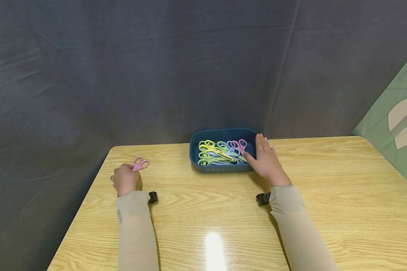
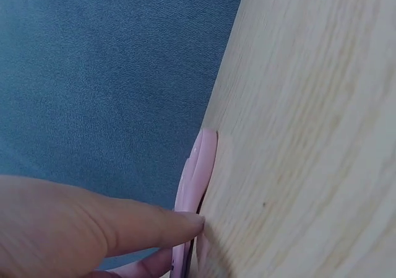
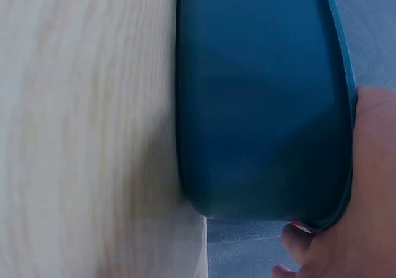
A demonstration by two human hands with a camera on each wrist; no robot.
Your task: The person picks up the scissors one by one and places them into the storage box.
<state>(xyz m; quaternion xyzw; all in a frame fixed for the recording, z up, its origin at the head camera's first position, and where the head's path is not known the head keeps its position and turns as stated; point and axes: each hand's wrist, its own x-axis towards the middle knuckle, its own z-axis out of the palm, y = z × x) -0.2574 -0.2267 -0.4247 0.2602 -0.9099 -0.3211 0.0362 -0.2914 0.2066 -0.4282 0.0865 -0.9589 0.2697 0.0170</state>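
At the table's left side, my left hand (image 1: 124, 178) pinches a pair of pink scissors (image 1: 140, 164) with the handle loops pointing away. In the left wrist view, the thumb presses the pink handles (image 2: 199, 163) close over the wood, and the blades are hidden. My right hand (image 1: 268, 162) rests on the right end of a dark blue bin (image 1: 220, 169), fingers straight along that end and thumb over the front corner. Inside lie several scissors (image 1: 211, 150) with yellow, green, blue and pink handles. The bin's outer wall (image 3: 260, 104) fills the middle of the right wrist view.
The light wooden table (image 1: 196, 210) ends at a dark cloth backdrop (image 1: 190, 67), with the bin near that back edge. A green and beige leaf-patterned surface (image 1: 397, 113) stands at the far right. Dark wrist cameras (image 1: 262, 199) stick out inward from both cuffs.
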